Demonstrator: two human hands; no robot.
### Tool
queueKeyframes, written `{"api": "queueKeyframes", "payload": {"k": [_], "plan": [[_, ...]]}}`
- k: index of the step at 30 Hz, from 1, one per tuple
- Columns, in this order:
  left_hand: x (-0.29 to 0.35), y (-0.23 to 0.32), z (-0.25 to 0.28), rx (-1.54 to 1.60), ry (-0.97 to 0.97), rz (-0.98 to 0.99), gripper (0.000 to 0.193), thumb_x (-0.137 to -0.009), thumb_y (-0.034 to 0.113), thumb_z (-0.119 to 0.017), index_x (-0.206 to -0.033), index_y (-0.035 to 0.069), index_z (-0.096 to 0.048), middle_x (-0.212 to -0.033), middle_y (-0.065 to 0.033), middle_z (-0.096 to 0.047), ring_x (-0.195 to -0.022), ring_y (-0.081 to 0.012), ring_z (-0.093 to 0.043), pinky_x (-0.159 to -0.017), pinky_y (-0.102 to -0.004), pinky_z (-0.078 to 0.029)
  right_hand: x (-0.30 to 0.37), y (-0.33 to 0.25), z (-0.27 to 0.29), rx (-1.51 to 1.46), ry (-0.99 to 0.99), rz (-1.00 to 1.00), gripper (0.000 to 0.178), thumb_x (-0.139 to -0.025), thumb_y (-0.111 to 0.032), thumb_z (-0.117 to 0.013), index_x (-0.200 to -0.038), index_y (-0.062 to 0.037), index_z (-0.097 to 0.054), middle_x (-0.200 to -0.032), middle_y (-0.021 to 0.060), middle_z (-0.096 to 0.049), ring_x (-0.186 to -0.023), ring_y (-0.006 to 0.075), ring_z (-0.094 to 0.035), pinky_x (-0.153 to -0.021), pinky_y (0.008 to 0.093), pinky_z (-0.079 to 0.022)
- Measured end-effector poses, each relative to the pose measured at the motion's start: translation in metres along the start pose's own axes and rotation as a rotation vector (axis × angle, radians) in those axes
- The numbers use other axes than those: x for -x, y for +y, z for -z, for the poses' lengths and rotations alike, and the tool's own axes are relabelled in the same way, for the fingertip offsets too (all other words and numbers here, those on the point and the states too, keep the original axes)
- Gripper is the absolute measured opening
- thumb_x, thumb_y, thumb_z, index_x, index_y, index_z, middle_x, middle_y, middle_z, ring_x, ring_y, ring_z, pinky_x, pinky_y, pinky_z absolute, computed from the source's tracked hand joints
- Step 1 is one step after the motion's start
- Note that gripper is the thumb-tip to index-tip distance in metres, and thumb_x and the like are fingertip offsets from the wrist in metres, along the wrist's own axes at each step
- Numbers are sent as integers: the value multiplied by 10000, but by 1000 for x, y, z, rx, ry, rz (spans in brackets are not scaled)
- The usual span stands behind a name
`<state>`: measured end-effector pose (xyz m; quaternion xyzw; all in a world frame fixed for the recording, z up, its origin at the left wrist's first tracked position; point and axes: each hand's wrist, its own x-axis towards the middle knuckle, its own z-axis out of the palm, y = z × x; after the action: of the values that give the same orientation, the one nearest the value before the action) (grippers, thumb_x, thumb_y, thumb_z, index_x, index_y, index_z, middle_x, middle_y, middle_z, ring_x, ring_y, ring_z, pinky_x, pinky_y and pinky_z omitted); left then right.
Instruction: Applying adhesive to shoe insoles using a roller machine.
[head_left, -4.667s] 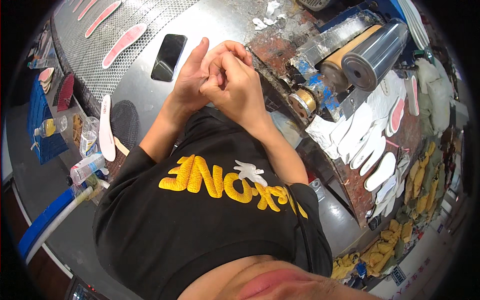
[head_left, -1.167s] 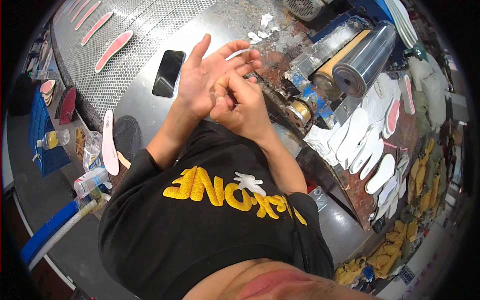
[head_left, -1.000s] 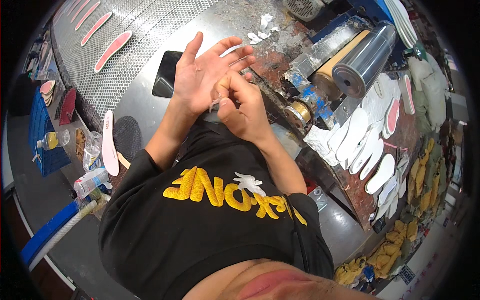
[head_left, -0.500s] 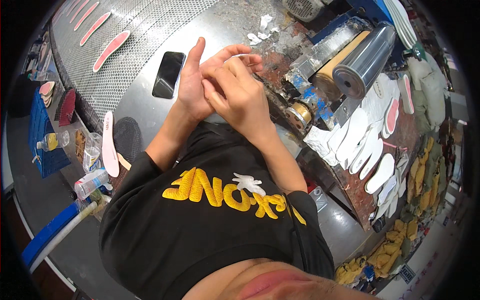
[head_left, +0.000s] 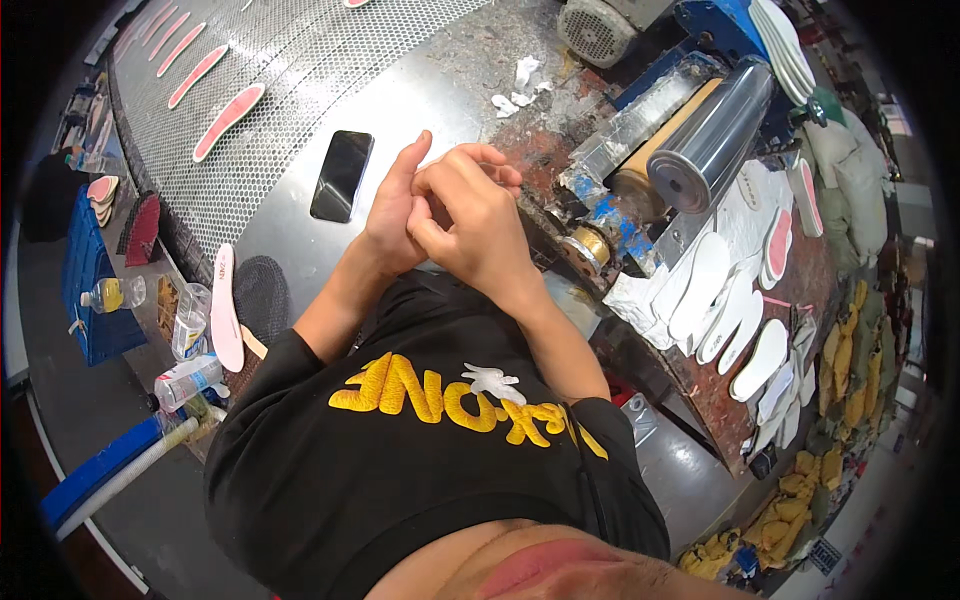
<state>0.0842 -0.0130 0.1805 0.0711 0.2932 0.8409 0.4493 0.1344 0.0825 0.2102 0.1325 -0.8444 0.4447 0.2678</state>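
Observation:
My left hand [head_left: 392, 222] is held palm inward with its thumb raised and its fingers stretched out, partly hidden behind the other hand. Against its palm my right hand [head_left: 478, 225] presses with curled fingers, the thumb and fingertips pinched together. Whatever sits in that pinch, if anything, is hidden. A dark-screened phone [head_left: 341, 176] lies on the metal surface just left of both hands.
Pink-and-white insoles [head_left: 228, 122] lie on a perforated mesh belt [head_left: 300, 60] at the far left. To the right stands a roller machine [head_left: 712, 135], with white insoles [head_left: 698, 288] on the bench beside it. Plastic bottles [head_left: 187, 382] lie at left.
The view has shifted, so the phone and belt appear lower. My right hand has folded further over my left palm, covering more of the left fingers.

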Motion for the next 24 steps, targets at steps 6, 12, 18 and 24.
{"api": "queueKeyframes", "payload": {"k": [6,12,18,24], "plan": [[-1,-3,0,-192,-2,-66,700,-938,567,-220,-1180,-35,-482,-1169,-228,-545,-1112,-317,-530,-973,-418,-414,6,10,-4,-6,-18,-127,101,-690,-42,-596,-758,-18,-526,-709,83,-523,-586,212,-541,-536,316,-443],[-1,-7,5,-168,-77,-79,689,-940,561,-240,-1183,-40,-472,-1176,-225,-541,-1117,-309,-530,-969,-418,-419,11,5,1,49,25,-153,302,-782,-248,-662,-878,33,-606,-804,203,-629,-716,361,-615,-644,406,-488],[-1,-4,12,-106,-92,-63,636,-946,540,-282,-1192,-17,-466,-1186,-189,-537,-1103,-270,-534,-962,-381,-431,12,12,-4,-333,0,-344,102,-733,-61,-582,-736,-27,-485,-674,83,-497,-563,195,-500,-517,288,-405],[-6,-6,9,-147,-51,-90,616,-943,538,-296,-1196,0,-456,-1201,-171,-522,-1111,-265,-516,-964,-409,-434,19,7,-4,-136,33,-289,105,-770,-69,-589,-818,-31,-504,-671,100,-502,-616,250,-547,-554,352,-433]]}}
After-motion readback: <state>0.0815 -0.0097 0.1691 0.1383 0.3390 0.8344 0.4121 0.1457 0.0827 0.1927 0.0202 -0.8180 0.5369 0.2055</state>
